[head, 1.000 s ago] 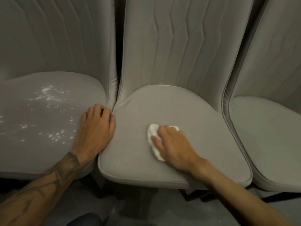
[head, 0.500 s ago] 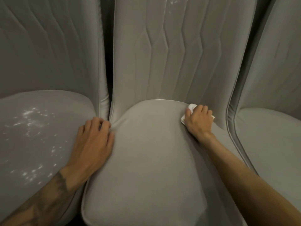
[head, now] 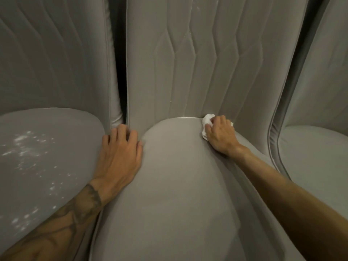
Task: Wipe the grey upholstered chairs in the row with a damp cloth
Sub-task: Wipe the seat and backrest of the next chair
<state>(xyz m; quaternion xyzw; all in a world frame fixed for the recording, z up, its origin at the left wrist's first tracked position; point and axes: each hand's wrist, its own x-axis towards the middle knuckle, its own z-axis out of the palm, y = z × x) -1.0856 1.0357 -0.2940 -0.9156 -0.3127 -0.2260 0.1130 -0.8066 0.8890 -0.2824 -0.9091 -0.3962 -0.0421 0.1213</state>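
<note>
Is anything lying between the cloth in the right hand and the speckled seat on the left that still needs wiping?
Only the left hand, resting flat across the seam between the middle seat and the speckled left seat. Otherwise nothing visible lies between the white cloth under the right hand and it.

An indoor seating area, perhaps a dining room or furniture showroom; which one cannot be told. Three matching grey upholstered chairs with zigzag-stitched backrests point(head: 197, 59) stand packed side by side, filling the dim view.
</note>
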